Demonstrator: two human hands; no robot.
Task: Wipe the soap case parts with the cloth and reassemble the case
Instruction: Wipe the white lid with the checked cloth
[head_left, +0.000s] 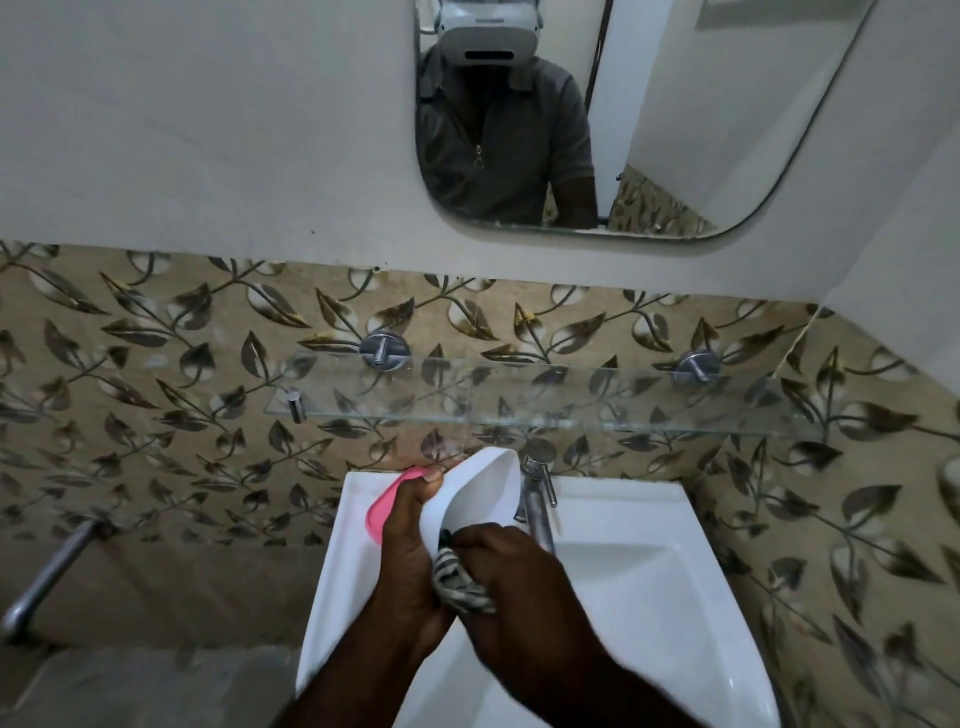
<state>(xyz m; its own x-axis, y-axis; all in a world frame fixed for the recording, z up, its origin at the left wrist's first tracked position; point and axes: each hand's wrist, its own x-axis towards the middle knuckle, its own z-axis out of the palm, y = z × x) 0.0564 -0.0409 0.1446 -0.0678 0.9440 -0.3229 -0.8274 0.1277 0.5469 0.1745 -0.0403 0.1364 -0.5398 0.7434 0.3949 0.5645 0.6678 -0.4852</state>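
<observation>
head view: left hand (410, 551) grips the white case part (485, 491) and pink part (387, 501) together over the sink (649, 582). right hand (511, 577) pinches the striped cloth (460, 579) at the white part's lower rim — judged best: sweep the whole cavity, holding firm.

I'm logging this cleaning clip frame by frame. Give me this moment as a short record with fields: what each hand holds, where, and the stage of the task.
left hand: grips white case part and pink case part together
right hand: presses striped cloth into the white part
location: above the white sink, beside the tap
glass shelf: nothing visible on it
stage: wiping; case not yet reassembled
</observation>
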